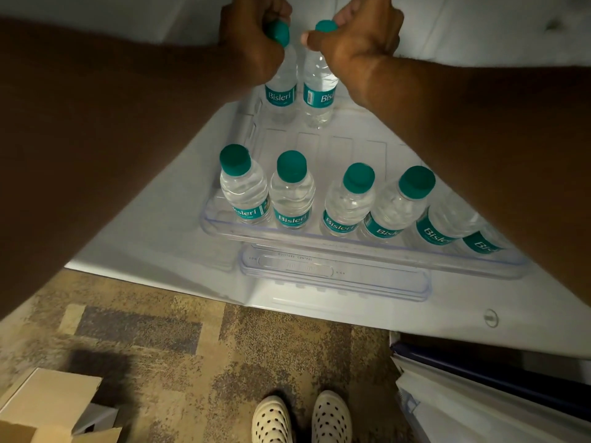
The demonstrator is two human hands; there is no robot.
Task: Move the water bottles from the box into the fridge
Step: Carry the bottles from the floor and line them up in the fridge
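Both my arms reach into the open fridge. My left hand [252,39] grips the green cap of a small clear water bottle [281,91]. My right hand [358,43] grips the neck of a second water bottle [319,94] right beside it. Both bottles stand upright at the back of the clear fridge shelf [351,247]. Along the shelf's front edge stands a row of several more green-capped bottles [292,193]; the rightmost ones are partly hidden by my right forearm. The cardboard box [41,407] sits on the floor at lower left, its inside hidden.
Below the shelf is a clear drawer lid with a moisture control slider [319,270]. The open fridge door [492,394] stands at lower right. Patterned carpet [192,346] covers the floor, and my two spotted shoes [300,420] stand in front of the fridge.
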